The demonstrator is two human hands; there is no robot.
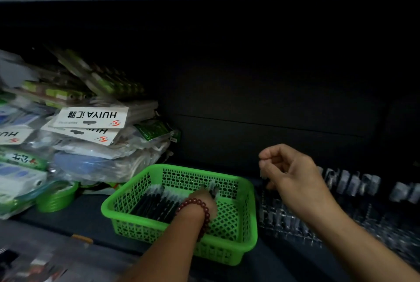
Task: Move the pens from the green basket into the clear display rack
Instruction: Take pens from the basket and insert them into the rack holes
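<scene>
- Green basket (pixel 141 229) sits on a dark shelf (pixel 79 220), between piled packaged goods (pixel 91 122) and the clear display rack (pixel 272 215).
- Dark pens (pixel 156 202) lie inside it.
- Left hand (pixel 204 197), wearing a red bead bracelet (pixel 193 201), reaches in, fingers curled round a few pens; blurred.
- Right hand (pixel 293 172) hovers above the rack's left end, pinching 1 upright pen (pixel 265 182).

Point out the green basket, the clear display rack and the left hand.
green basket (pixel 181 177), head view, on its mesh back wall.
clear display rack (pixel 280 213), head view, on its near left slots.
left hand (pixel 204 198), head view, on the back of the hand.
</scene>
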